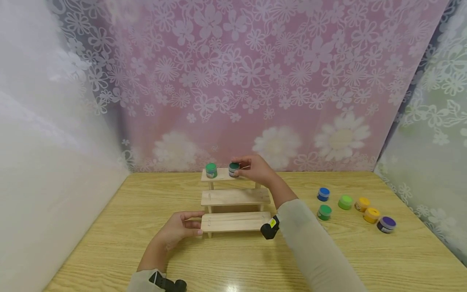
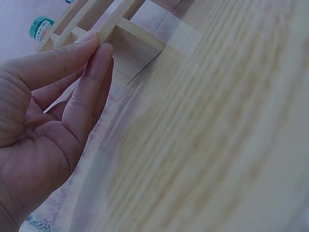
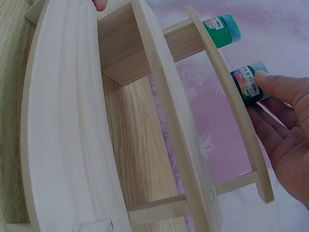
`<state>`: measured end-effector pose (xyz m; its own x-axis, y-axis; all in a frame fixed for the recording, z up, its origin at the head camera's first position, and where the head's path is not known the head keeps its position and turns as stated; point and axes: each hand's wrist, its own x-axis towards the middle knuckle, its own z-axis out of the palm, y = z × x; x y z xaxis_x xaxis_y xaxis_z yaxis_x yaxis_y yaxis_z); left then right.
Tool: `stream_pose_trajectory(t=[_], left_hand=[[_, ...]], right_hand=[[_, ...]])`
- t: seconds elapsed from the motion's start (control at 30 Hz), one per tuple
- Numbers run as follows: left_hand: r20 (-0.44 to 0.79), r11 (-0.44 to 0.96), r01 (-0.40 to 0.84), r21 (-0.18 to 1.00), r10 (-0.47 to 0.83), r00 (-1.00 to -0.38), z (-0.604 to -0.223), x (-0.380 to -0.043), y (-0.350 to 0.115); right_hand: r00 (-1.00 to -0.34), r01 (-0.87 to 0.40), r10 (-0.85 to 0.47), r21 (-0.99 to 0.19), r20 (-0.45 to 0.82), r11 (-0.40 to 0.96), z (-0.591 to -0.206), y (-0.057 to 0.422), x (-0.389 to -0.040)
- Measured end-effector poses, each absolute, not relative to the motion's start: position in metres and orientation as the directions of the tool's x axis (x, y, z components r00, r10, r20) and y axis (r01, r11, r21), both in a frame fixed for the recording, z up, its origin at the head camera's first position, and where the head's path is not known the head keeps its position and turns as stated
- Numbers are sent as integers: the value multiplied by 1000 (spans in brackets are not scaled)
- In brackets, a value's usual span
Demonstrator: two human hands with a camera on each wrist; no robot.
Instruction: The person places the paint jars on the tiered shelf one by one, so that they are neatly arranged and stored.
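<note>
A small three-step wooden rack (image 1: 235,197) stands on the table. On its top step, my right hand (image 1: 258,169) pinches a dark green paint jar (image 1: 233,170) between thumb and fingers; in the right wrist view that jar (image 3: 249,83) is at the step's surface. A lighter green paint jar (image 1: 211,170) sits to its left on the same step. My left hand (image 1: 177,229) pinches the left end of the bottom step; the left wrist view shows thumb and fingertips on the wooden edge (image 2: 112,24).
Right of the rack, several paint jars stand on the wood-grain table (image 1: 120,243): blue (image 1: 323,194), green (image 1: 324,212), light green (image 1: 345,202), two yellow-orange including one (image 1: 371,215), and purple (image 1: 386,224). A flowered pink curtain (image 1: 237,81) hangs behind.
</note>
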<state>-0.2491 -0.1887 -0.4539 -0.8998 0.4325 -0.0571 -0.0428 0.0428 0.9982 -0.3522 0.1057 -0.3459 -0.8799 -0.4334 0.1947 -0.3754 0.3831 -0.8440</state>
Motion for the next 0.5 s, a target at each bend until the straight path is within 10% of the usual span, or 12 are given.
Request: stream_pose_trajectory(t=[0.5], left_hand=[[-65, 45, -51, 998, 429, -901, -454, -249, -188]], right_hand=[[-914, -348, -340, -861, 223, 370, -348, 114, -343]])
